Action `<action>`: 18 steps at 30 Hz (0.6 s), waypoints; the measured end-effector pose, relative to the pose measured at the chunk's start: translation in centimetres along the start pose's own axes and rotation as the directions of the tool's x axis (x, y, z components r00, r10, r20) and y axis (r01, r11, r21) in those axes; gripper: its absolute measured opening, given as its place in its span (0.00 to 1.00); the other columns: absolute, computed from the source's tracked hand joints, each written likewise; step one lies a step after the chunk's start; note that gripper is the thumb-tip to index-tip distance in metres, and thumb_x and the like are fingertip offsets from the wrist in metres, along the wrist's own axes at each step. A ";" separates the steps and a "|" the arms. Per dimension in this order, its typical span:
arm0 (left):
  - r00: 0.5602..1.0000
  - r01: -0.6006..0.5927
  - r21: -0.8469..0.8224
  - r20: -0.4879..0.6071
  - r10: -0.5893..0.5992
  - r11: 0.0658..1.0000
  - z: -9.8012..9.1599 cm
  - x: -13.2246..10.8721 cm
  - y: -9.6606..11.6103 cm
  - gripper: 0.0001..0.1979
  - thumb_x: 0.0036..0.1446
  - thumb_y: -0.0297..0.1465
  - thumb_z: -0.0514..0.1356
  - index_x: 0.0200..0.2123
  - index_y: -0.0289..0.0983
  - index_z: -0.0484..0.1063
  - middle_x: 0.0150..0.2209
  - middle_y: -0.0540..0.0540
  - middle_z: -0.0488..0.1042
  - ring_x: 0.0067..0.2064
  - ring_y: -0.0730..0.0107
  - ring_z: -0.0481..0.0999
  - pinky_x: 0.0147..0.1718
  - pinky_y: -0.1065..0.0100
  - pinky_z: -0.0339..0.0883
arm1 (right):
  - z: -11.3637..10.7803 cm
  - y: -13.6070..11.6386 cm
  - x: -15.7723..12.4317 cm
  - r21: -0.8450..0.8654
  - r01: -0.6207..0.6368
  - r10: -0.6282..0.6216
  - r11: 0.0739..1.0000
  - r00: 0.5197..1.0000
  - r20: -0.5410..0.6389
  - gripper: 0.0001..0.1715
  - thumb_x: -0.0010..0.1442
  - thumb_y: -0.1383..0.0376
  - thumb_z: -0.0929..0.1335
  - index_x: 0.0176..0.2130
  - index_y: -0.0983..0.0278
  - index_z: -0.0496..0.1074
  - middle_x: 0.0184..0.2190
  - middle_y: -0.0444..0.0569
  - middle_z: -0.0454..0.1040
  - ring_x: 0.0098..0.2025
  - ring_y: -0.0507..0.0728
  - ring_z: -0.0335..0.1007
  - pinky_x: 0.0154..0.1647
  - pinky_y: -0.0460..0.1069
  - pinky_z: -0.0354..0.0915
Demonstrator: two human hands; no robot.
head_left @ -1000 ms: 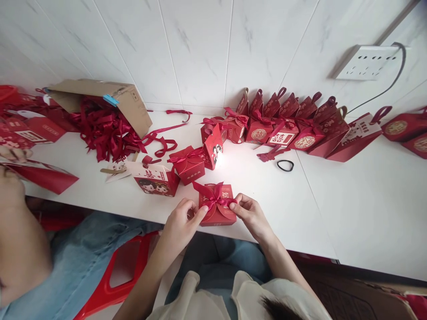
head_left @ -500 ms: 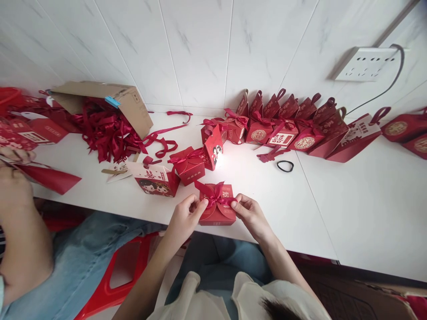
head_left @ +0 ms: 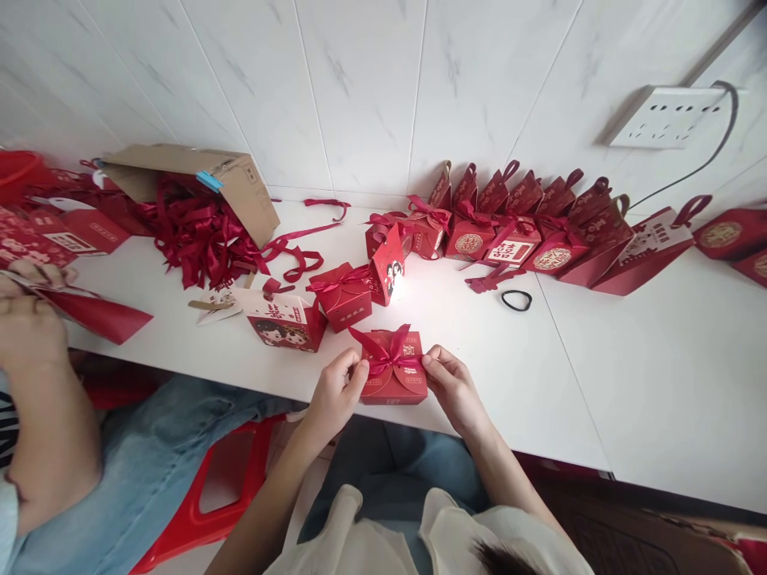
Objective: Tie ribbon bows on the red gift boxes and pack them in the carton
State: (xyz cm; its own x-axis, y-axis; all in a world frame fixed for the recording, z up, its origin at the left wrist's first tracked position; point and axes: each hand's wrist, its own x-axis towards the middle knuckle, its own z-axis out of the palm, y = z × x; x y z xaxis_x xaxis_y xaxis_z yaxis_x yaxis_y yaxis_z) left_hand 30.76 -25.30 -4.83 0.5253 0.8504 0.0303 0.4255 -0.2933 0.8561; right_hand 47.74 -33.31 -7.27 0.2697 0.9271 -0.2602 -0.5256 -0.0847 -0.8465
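Observation:
A red gift box (head_left: pixel 395 391) with gold print lies at the table's front edge before me. Across its top runs a dark red satin ribbon (head_left: pixel 392 358) tied in a bow. My left hand (head_left: pixel 339 387) pinches the ribbon at the box's left side, thumb against fingers. On the right side, my right hand (head_left: pixel 451 385) pinches the other part of the ribbon. Just behind stand a bow-tied red box (head_left: pixel 343 305), a red box with a printed couple (head_left: pixel 389 271), and a white-topped box with cartoon faces (head_left: pixel 286 323).
A cardboard box (head_left: pixel 248 200) on its side spills red ribbons (head_left: pixel 197 239). Finished red boxes (head_left: pixel 509 243) line the wall. A black hair tie (head_left: pixel 516 300) lies on the white table (head_left: pixel 629 359). At left, a co-worker's hands (head_left: pixel 36 311) hold red card beside a red stool (head_left: pixel 204 503).
The view has shifted slightly, moving everything a little to the right. My hands still grip the ribbon and seem to have drawn it slightly outward; the bow looks a bit tighter.

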 end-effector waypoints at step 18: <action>1.000 -0.005 0.002 -0.017 0.006 1.000 0.5 0.0 -0.3 0.14 0.57 0.33 0.48 0.21 0.40 0.46 0.20 0.55 0.50 0.23 0.75 0.54 0.24 0.72 0.52 | 0.0 0.4 0.3 0.035 -0.022 0.025 0.999 0.995 -0.091 0.22 0.46 0.52 0.73 0.21 0.62 0.60 0.21 0.42 0.65 0.25 0.51 0.61 0.29 0.47 0.60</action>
State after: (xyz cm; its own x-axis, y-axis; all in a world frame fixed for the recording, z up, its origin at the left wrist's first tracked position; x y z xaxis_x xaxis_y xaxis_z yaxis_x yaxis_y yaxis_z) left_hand 31.04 -25.41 -5.34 0.5151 0.8560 0.0438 0.4241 -0.2989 0.8549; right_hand 47.62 -33.09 -7.64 0.3290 0.8874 -0.3228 -0.5591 -0.0923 -0.8239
